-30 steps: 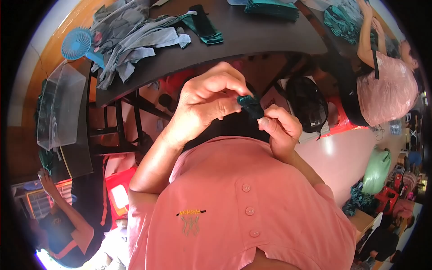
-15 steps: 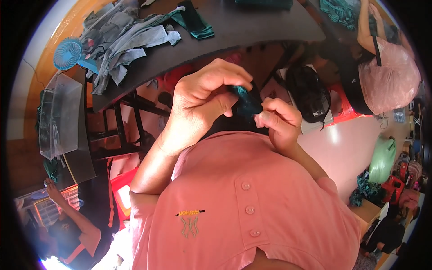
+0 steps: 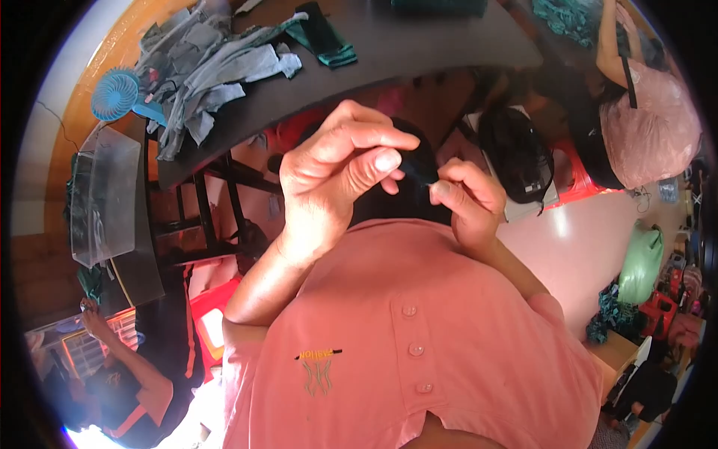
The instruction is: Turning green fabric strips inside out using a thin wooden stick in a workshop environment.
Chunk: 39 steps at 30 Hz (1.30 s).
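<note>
A small piece of dark green, velvet-like cloth point(image 3: 420, 169) is stretched between my two hands, in front of my chest. My left hand point(image 3: 329, 168) is curled at the cloth's left end, thumb close under the index finger; its exact grip is partly hidden by the fingers. Thumb and forefinger of my right hand point(image 3: 471, 200) pinch the lower right tip of the cloth. Against the dark background most of the cloth's outline is hard to make out.
Ahead, a dark table point(image 3: 419, 52) bears a heap of grey-green fabric strips point(image 3: 217, 67) and a folded dark green velvet piece point(image 3: 323, 34). A blue fan point(image 3: 116, 93) stands left. A black bag point(image 3: 514, 156) lies at right. Other people point(image 3: 651, 123) sit nearby.
My left hand has turned slightly, bringing its thumbnail into view and the thumb nearer the index finger. The cloth has narrowed and darkened between the hands. My right hand keeps its pinch.
</note>
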Each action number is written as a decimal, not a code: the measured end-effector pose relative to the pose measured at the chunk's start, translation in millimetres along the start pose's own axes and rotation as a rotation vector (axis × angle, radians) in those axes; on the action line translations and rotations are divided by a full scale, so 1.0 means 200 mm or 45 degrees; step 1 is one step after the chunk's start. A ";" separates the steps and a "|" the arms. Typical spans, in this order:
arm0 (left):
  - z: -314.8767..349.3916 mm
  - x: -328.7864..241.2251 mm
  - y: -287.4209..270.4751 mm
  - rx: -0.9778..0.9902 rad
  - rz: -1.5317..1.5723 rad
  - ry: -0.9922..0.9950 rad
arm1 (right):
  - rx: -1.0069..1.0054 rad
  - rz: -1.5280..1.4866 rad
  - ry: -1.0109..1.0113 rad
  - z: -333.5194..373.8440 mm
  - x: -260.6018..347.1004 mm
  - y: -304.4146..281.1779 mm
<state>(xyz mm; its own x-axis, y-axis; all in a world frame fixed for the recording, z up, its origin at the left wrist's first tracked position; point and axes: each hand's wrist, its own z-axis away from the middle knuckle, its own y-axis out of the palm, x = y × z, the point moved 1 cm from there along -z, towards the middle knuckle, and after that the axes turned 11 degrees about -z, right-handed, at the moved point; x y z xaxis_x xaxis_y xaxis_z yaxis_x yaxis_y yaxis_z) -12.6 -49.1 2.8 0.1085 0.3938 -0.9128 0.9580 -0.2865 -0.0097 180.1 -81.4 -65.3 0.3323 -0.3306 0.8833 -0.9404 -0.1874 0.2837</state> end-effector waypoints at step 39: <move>0.03 -0.01 -0.09 0.072 -0.356 0.077 | 0.177 -0.215 0.334 -0.03 -0.10 -0.02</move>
<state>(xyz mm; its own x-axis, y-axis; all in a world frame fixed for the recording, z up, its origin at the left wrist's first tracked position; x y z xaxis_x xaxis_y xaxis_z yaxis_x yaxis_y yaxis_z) -30.8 -49.9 2.3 -0.1404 0.5149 -0.8457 0.9370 -0.2070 -0.2815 176.2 -68.2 -81.7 0.4359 -0.0381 0.8992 -0.8489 -0.3493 0.3967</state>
